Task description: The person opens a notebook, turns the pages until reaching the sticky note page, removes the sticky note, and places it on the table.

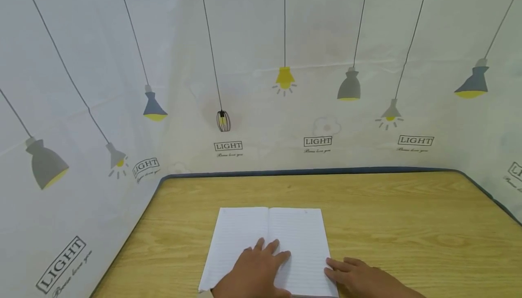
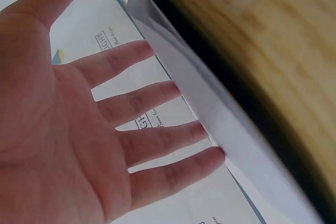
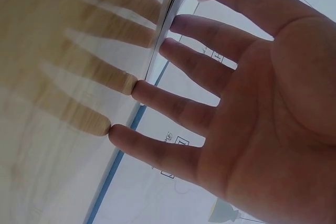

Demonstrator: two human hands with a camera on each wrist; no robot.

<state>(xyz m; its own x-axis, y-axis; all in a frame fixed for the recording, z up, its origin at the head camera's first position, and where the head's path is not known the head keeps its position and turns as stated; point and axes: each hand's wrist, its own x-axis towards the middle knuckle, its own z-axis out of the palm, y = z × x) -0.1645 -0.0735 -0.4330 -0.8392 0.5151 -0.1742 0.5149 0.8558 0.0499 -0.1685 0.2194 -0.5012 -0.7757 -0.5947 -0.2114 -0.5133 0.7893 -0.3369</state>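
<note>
An open notebook (image 1: 299, 232) with lined white pages lies flat on the wooden table, its centre fold running away from the person. My left hand (image 1: 258, 268) rests across the middle of the pages near the fold, fingers spread and straight. In the left wrist view, the fingertips of the left hand (image 2: 152, 124) touch the page surface. Beside the notebook's right edge is my right hand (image 1: 363, 277), two fingertips at the page edge. The right wrist view shows the right hand (image 3: 210, 108) with straight fingers, the lower fingertips on the glossy tabletop.
The wood-grain table (image 1: 408, 216) has a dark blue edge (image 1: 310, 171) at the back. Pale wall covering (image 1: 253, 26) printed with hanging lamps and the word LIGHT rises behind the table and along both sides.
</note>
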